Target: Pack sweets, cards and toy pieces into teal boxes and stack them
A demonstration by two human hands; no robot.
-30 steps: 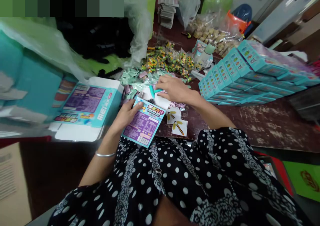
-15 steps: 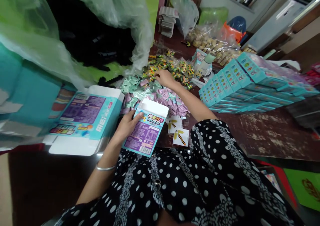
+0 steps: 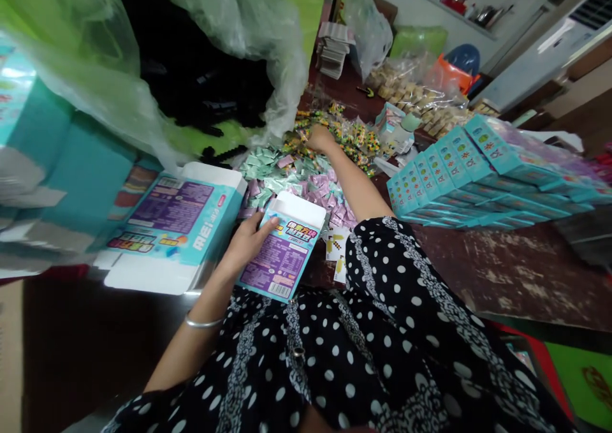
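My left hand [image 3: 248,245] grips a small turquoise and purple cardboard box [image 3: 275,264] by its left side, thumb on the printed face. The box's white end flap [image 3: 301,208] stands open at the far end. My right hand [image 3: 320,139] reaches into a heap of small clear packets with orange, yellow and green pieces [image 3: 351,136]; its fingertips are lost among them. Nearer me lies a pile of mint-green and pink sachets [image 3: 315,187]. Two printed cards with a pickaxe picture [image 3: 336,243] lie beside the box, partly covered by my right sleeve.
Flattened-looking turquoise cartons [image 3: 191,222] lie at left, below a big plastic bag [image 3: 287,57] of black pieces. Stacked finished-looking boxes [image 3: 444,171] stand at right on the worn dark red table [image 3: 502,254]. Behind are a paper stack [image 3: 333,50] and bagged beige pieces [image 3: 425,104].
My right hand has pushed a little farther into the heap of packets, and its sleeve now covers part of the cards. The left hand keeps the box; the view has shifted slightly.
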